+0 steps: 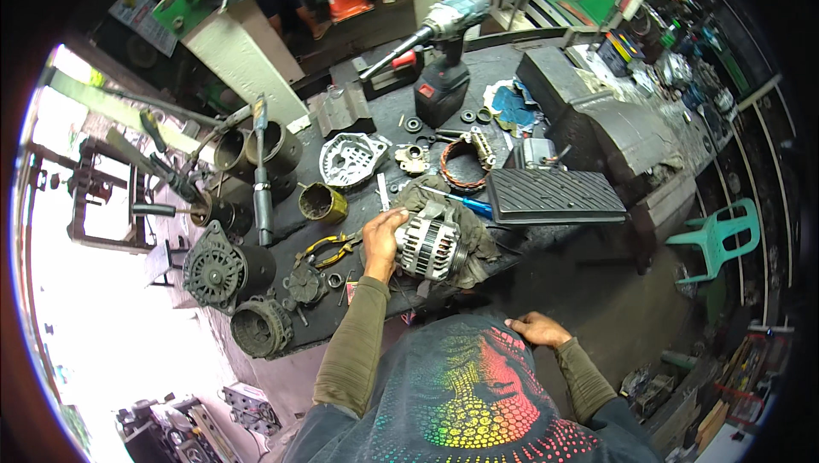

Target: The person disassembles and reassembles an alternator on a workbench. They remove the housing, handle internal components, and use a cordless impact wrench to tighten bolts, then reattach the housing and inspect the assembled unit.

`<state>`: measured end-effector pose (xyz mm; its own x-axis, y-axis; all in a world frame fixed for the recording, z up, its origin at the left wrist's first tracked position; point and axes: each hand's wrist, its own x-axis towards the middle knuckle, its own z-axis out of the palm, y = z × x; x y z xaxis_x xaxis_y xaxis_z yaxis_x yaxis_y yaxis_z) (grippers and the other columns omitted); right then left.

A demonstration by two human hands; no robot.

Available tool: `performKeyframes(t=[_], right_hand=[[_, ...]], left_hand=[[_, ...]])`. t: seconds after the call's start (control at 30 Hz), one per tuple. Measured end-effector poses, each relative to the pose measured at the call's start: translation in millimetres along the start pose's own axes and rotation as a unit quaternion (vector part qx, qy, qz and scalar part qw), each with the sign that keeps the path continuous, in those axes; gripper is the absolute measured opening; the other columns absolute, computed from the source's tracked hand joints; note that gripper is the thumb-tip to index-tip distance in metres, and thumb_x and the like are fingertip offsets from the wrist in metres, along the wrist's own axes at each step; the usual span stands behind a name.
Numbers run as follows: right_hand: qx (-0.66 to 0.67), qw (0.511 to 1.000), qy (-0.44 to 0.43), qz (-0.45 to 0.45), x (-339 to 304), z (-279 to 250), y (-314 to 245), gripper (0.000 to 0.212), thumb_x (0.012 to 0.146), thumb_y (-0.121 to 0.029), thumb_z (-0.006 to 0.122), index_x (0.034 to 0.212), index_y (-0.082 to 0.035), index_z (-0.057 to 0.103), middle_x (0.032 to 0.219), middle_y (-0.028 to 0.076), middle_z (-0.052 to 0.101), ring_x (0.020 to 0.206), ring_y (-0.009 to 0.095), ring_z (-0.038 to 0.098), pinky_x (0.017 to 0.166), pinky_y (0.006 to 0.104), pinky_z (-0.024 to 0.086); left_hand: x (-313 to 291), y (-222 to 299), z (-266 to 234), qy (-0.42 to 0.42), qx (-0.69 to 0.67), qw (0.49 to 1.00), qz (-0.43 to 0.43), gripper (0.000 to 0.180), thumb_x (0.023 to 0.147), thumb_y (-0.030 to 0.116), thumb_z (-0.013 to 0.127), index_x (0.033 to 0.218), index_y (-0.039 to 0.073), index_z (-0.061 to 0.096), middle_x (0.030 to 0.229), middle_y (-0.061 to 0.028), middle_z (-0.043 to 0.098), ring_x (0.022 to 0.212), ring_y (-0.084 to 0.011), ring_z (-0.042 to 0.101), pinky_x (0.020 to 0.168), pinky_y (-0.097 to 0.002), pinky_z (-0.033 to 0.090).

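My left hand grips the left side of a silver alternator, thumb and fingers pressed against its slotted housing. The alternator sits at the bench's near edge, on a dirty grey rag bunched behind and beside it. Low at the right edge of my printed dark shirt, my right hand has its fingers curled in; whatever they hold, if anything, is hidden. Left of the alternator are yellow-and-black pliers and a yellow can. A blue-handled screwdriver lies just behind it.
A cordless impact wrench stands at the back. An alternator end housing and a copper-wound ring lie mid-bench. A black ribbed tray is on the right. Dark alternator bodies crowd the left edge. A green plastic chair stands beyond.
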<state>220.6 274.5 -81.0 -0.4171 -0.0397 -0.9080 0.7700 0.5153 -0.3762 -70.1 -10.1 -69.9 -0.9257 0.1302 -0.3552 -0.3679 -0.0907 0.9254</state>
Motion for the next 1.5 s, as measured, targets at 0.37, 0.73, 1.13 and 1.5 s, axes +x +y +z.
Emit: performKeyframes(t=[0.37,0.73,1.13,1.5], right_hand=[[0.101,0.900,0.288,-0.312,-28.1,7.9,-135.8,0.068,0.090,-0.032,0.081,0.142,0.004,0.057,0.124,0.021,0.070,0.105,0.031,0.072,0.090,0.0385,0.058],[-0.043,0.826,0.361,-0.431,-2.0,0.1,-157.5,0.080,0.086,-0.027,0.082,0.150,0.000,0.044,0.142,0.025,0.055,0.132,0.045,0.056,0.110,0.0471,0.049],[-0.011,0.851,0.330,-0.409,11.6,1.2,-155.6,0.079,0.084,-0.028,0.081,0.147,0.000,0.043,0.142,0.024,0.054,0.132,0.044,0.056,0.110,0.0471,0.049],[0.033,0.880,0.268,-0.391,14.9,-7.5,-151.1,0.084,0.084,-0.034,0.081,0.149,0.001,0.042,0.149,0.024,0.051,0.137,0.043,0.053,0.114,0.0468,0.046]], left_hand=[[-6.1,-8.2,-1.2,-0.003,0.013,0.999,0.041,0.029,0.093,0.011,0.072,0.115,-0.006,0.077,0.105,-0.0079,0.077,0.096,-0.0144,0.068,0.090,-0.0271,0.051],[-13.5,-3.3,-1.6,-0.016,-0.009,0.999,0.035,0.026,0.094,0.010,0.072,0.116,-0.005,0.077,0.106,-0.0065,0.076,0.098,-0.0130,0.066,0.091,-0.0262,0.050],[-13.0,0.4,-4.0,-0.019,0.012,0.999,0.028,0.024,0.095,0.010,0.073,0.113,-0.004,0.078,0.105,-0.0069,0.076,0.098,-0.0136,0.066,0.091,-0.0273,0.050],[-15.6,5.7,-2.8,-0.042,0.030,0.997,0.059,0.026,0.095,0.010,0.069,0.116,-0.003,0.078,0.106,-0.0065,0.075,0.096,-0.0143,0.065,0.090,-0.0273,0.049]])
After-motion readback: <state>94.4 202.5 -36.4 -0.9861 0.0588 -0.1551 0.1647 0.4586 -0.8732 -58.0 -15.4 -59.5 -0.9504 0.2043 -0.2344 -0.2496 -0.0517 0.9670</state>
